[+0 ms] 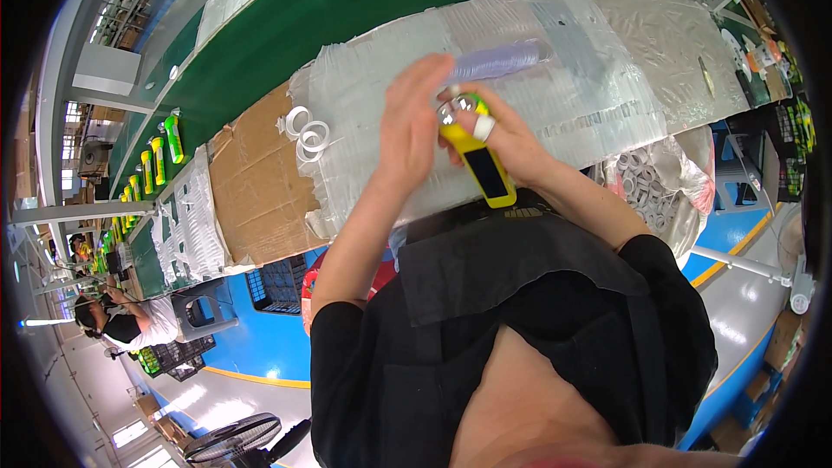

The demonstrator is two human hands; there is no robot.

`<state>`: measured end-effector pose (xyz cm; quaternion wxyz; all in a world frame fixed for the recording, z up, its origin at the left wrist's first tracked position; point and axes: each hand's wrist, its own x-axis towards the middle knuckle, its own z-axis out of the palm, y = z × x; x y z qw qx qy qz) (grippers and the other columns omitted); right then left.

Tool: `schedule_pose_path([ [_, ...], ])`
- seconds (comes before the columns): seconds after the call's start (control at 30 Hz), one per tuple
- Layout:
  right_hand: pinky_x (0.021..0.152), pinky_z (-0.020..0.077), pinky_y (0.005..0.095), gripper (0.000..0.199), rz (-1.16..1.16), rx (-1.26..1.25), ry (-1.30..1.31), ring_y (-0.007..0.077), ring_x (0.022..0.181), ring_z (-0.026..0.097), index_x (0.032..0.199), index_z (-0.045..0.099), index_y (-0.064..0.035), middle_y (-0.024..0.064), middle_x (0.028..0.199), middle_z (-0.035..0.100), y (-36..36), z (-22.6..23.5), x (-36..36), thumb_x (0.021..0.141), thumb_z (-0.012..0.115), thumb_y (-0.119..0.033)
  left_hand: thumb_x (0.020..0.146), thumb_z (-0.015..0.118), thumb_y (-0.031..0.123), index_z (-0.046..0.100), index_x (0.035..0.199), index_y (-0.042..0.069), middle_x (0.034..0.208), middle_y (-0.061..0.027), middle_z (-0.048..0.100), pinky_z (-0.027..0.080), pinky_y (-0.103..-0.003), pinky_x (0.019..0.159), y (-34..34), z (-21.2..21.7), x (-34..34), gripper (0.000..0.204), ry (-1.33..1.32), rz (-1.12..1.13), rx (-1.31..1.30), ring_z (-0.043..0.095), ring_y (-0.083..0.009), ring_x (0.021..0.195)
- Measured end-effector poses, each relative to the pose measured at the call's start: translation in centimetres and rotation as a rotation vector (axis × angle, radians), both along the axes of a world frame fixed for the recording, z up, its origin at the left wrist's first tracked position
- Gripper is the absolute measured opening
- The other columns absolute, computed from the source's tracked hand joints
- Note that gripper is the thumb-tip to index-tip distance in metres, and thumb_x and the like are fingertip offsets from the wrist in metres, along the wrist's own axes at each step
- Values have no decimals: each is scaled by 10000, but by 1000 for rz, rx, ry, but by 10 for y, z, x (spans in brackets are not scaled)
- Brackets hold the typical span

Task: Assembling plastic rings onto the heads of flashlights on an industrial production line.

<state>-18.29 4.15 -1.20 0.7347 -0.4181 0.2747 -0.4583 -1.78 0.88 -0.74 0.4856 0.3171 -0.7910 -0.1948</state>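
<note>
My right hand (518,146) is closed around a yellow flashlight (474,154) with a black rectangular panel on its body. Two shiny round reflectors show at the flashlight's head, which points away from me. A white band (484,127) sits at my right thumb; whether it is worn or held I cannot tell. Beside the head, my left hand (411,121) is raised with its fingers stretched out, slightly blurred, and nothing shows in it. Just beyond both hands a row of clear, purplish discs (501,61) lies on the plastic-covered table (589,78).
Several white rings (312,140) lie on the left, by a cardboard sheet (260,173). A bag of grey rings (646,186) is at the right. Beyond the table runs a green conveyor belt (347,9) with flashlights (159,160). A co-worker (130,321) sits far left.
</note>
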Motion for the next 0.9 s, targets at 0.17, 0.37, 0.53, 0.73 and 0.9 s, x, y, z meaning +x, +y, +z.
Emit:
schedule_pose_path([
  [0.17,681,483,315,355,-103,75,82,183,743,597,1259,467,-85,126,911,613,-5,4,-19,984,490,-309,823,713,293,557,1271,25,1251,-184,569,391,-418,1002,-50,-56,13,545,-401,342,115,517,-359,1163],
  [0.37,675,489,304,367,-81,93,66,170,737,605,1242,486,-77,115,896,622,-6,3,-24,968,516,-321,765,767,247,604,1230,54,1168,-142,596,443,-415,917,-67,-72,20,529,-306,187,177,547,-324,1078],
  [0.53,671,485,311,388,-68,86,125,177,742,598,1266,479,-65,121,901,614,-9,11,-20,976,502,-321,802,736,223,612,1239,81,1057,-108,582,438,-379,866,-41,-38,19,476,-44,120,316,537,-272,1005],
  [0.73,643,477,265,386,69,-30,81,134,715,583,1227,492,-34,77,920,592,-11,14,-7,956,568,-298,957,511,268,624,1244,91,1143,-131,518,391,-363,921,15,5,9,356,-77,1,207,453,-279,1095],
  [0.9,644,476,272,360,136,-73,97,134,721,578,1198,496,-26,81,923,588,-11,16,3,961,562,-289,966,463,203,634,1179,-6,1192,-147,553,389,-394,955,27,7,13,344,25,-1,141,488,-305,1104],
])
